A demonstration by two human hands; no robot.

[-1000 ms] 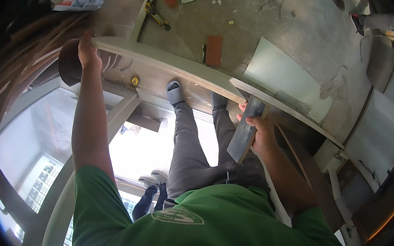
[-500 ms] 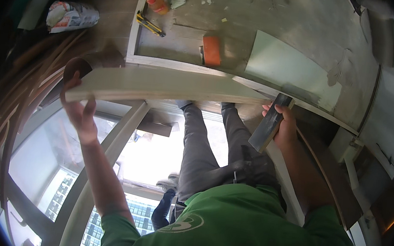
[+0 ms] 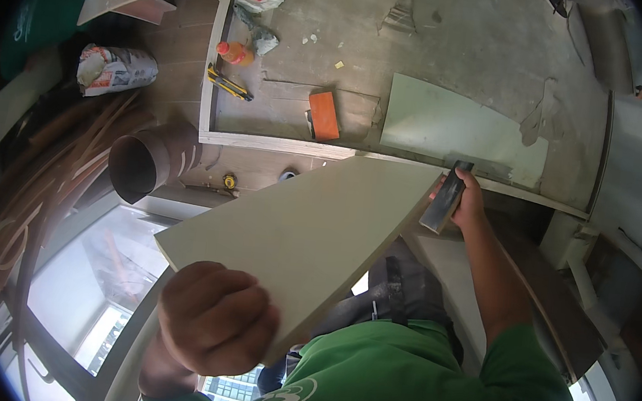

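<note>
A pale, flat board [image 3: 311,223] slants across in front of my body, its far end by the rim of the work surface and its near end raised toward me. My left hand [image 3: 217,318] is closed at the board's near left end, knuckles up; its thumb is hidden. In my right hand [image 3: 471,203] is a dark rectangular block [image 3: 444,203] with a lighter layer along its side. The right fingers are wrapped round this block, close beside the board's far right edge; whether they touch the board I cannot tell.
On the rimmed work surface [image 3: 436,49] lie an orange block [image 3: 325,116], a yellow utility knife [image 3: 229,83], an orange bottle [image 3: 234,54] and a pale green panel [image 3: 459,127]. Below its edge are a tape measure [image 3: 229,182] and a rolled brown sheet [image 3: 133,165]. Long strips [image 3: 44,182] crowd the left.
The board has swung from nearly level to a slant, showing its broad face. My left hand has come nearer and changed its hold on the board's end. The right hand still holds the block.
</note>
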